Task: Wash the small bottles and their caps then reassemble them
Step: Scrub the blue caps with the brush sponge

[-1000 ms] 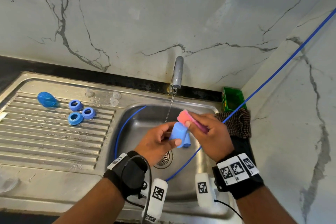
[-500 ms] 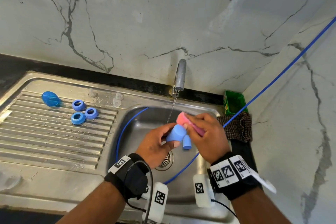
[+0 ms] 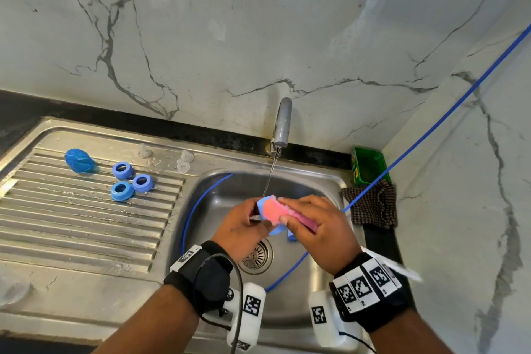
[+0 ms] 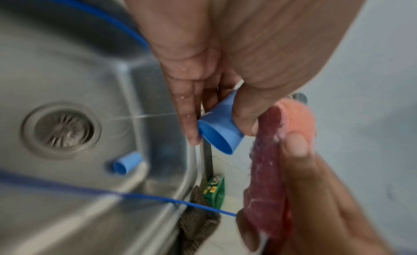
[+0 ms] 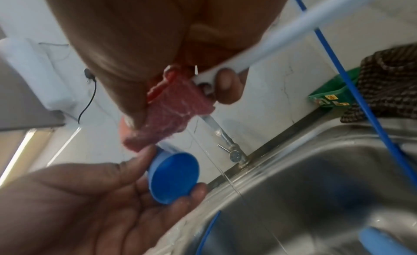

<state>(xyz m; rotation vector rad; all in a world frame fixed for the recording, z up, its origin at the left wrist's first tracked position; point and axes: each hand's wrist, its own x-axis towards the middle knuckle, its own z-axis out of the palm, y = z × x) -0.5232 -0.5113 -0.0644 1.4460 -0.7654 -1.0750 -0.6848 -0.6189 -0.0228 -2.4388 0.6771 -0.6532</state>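
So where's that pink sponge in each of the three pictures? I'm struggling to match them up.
Head view: the pink sponge sits centre, over the sink basin, gripped by the right hand against the blue bottle.
Left wrist view: right of centre, running down the picture beside the bottle.
Right wrist view: left of centre, above the bottle.
Shared landmark: the thin water stream from the tap.

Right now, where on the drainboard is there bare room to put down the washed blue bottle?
The ribbed drainboard is bare across its near rows, below the three blue rings. The far edge is crowded: a blue oval piece, the rings, and small clear caps near the basin corner. The flat strip nearer the person also looks free.
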